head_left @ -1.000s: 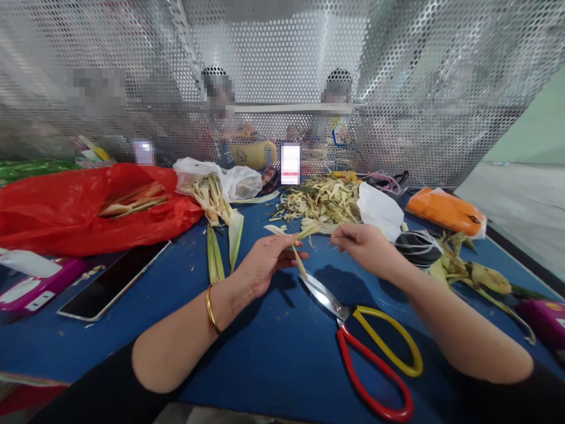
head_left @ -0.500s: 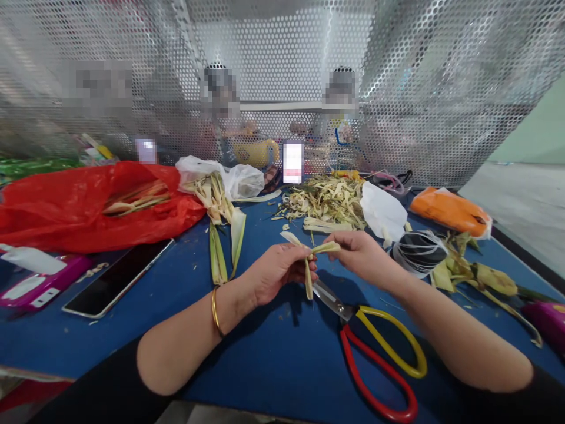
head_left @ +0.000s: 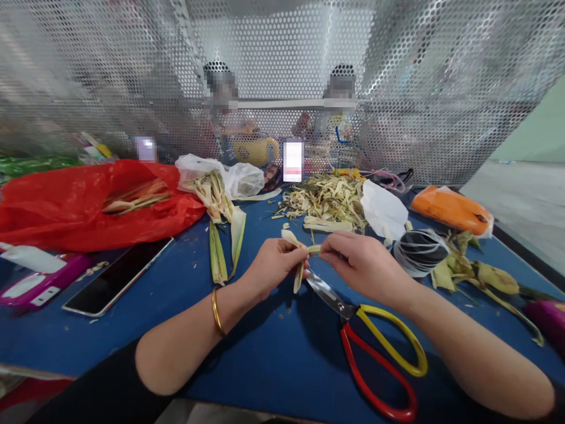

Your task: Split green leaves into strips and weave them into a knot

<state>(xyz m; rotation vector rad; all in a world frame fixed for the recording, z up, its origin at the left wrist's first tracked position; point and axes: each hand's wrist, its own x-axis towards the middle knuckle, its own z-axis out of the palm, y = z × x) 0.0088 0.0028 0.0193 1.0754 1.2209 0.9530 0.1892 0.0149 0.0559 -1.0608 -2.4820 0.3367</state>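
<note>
My left hand (head_left: 282, 265) pinches a pale folded corn husk strip (head_left: 298, 280) whose ends stick out above and below the fingers. Opposite it, my right hand (head_left: 359, 256) has its fingers closed on the strip's right end, so the husk spans the short gap between both hands. Under them lie scissors (head_left: 346, 312) with one yellow and one red handle, the blades pointing up toward my left hand. Longer green-and-white husk leaves (head_left: 217, 253) lie to the left of my hands. My fingers hide part of the strip.
A heap of husk scraps (head_left: 331, 200) lies behind my hands, beside white paper (head_left: 384, 203) and a wire spool (head_left: 419, 253). To the left are a red plastic bag (head_left: 48, 203) with husks and a dark phone (head_left: 117, 280). A perforated metal screen (head_left: 282, 65) stands behind; people sit beyond it.
My right hand has turned and closed in over the strip's right end, covering more of it. The strip's lower end has swung slightly left in my left hand.
</note>
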